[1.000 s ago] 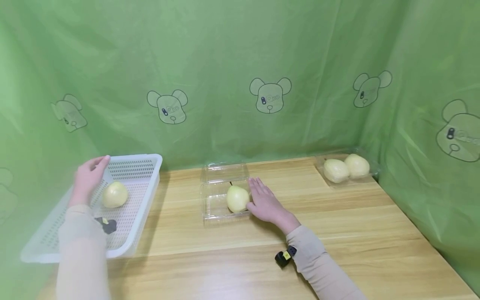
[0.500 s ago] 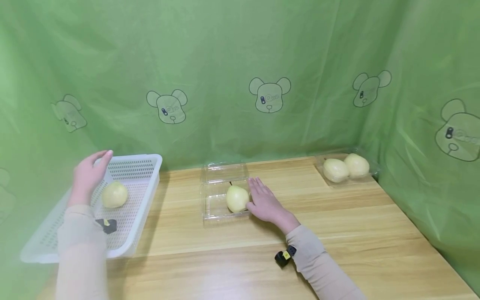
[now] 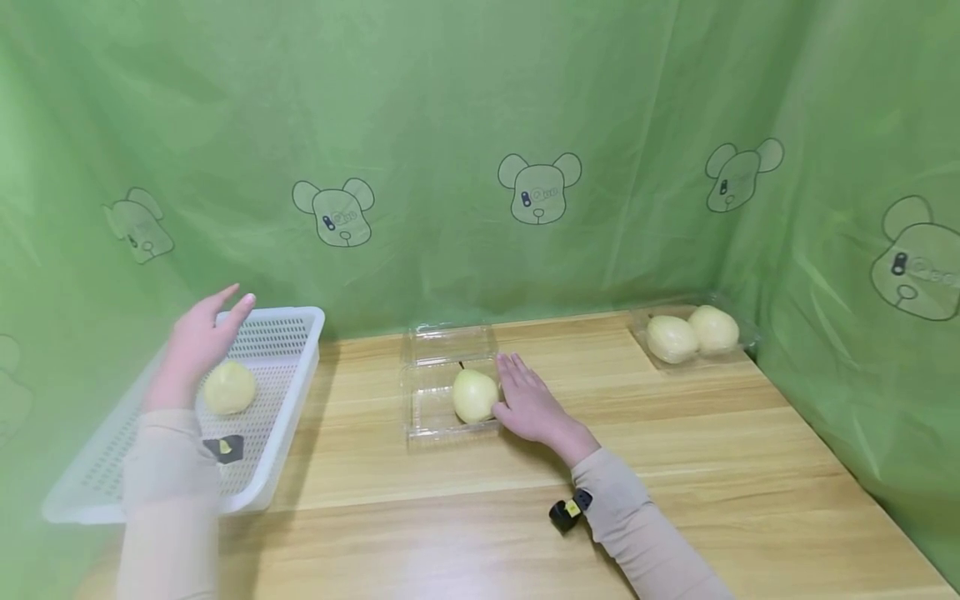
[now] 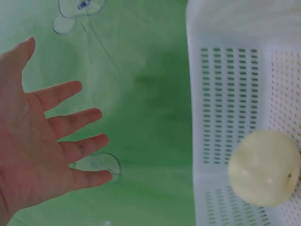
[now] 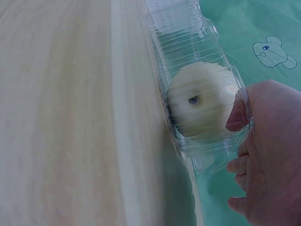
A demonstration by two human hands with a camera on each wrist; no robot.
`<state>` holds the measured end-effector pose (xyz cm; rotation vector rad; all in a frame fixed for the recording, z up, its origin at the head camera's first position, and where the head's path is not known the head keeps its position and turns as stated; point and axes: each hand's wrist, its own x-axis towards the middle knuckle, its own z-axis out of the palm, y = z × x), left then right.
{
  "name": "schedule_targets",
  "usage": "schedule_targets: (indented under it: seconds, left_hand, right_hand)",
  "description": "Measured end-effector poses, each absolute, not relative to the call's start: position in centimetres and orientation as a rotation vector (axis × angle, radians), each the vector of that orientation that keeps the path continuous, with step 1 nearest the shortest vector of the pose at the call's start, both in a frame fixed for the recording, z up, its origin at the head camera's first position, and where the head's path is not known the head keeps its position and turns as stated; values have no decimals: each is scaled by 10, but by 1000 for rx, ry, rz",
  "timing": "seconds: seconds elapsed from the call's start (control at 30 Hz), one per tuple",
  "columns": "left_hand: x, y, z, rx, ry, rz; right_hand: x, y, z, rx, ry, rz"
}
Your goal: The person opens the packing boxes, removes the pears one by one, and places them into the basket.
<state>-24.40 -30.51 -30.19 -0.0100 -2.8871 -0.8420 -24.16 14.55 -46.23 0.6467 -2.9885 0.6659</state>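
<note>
My left hand [image 3: 198,342] is raised over the white basket [image 3: 288,417]. Its fingers are spread and hold nothing, as the left wrist view shows. Below it a pale yellow pear [image 3: 229,388] lies in the basket, seen large in the left wrist view [image 4: 264,168]. At mid-table, a clear plastic clamshell box [image 3: 431,408] stands with its lid laid back. A stemmed pear [image 3: 475,397] sits in its right half. My right hand [image 3: 534,408] holds the box's right side, thumb by the pear, seen through the plastic in the right wrist view, fingers along the outside.
Another clear plastic box [image 3: 660,363] with two pears [image 3: 692,335] stands at the table's back right corner. A green curtain [image 3: 450,167] with bear-head prints hangs behind the table [image 3: 675,467] and along its sides. A black wrist device [image 3: 570,512] is on the right sleeve.
The left hand has lifted off the basket's far left rim and shifted right, spreading its fingers. The right hand and the boxes stay put.
</note>
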Motion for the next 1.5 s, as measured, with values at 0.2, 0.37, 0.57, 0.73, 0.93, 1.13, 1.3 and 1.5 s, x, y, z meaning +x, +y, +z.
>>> schedule_targets:
  seconds: [0.2,0.37,0.57,0.73,0.93,1.13,1.3,1.5]
  left_hand:
    - [-238,-285,-293,-102,-2943,-740]
    - [-234,-268,-288,-174,-2953,-710]
    - [-226,-250,-287,-237,-2940,-735]
    - [-220,-235,-291,-271,-2909,-799]
    - [-217,-216,-303,-318,-2840,-909]
    - [-221,-194,-320,-362,-2794,-1009]
    - [-222,-173,-329,-393,-2753,-1099]
    - [-223,-150,-338,-385,-2728,-1150]
  right_hand:
    - [-244,146,-466,652,-2983,657]
    - [-242,145,-463,650,-2978,674]
    - [-241,144,-459,642,-2986,661]
    - [-241,145,-459,638,-2999,630]
    - [-241,145,-459,650,-2999,634]
    - [-240,145,-458,651,-2999,633]
    - [-240,147,-459,657,-2990,637]
    - [-238,148,-460,653,-3005,594]
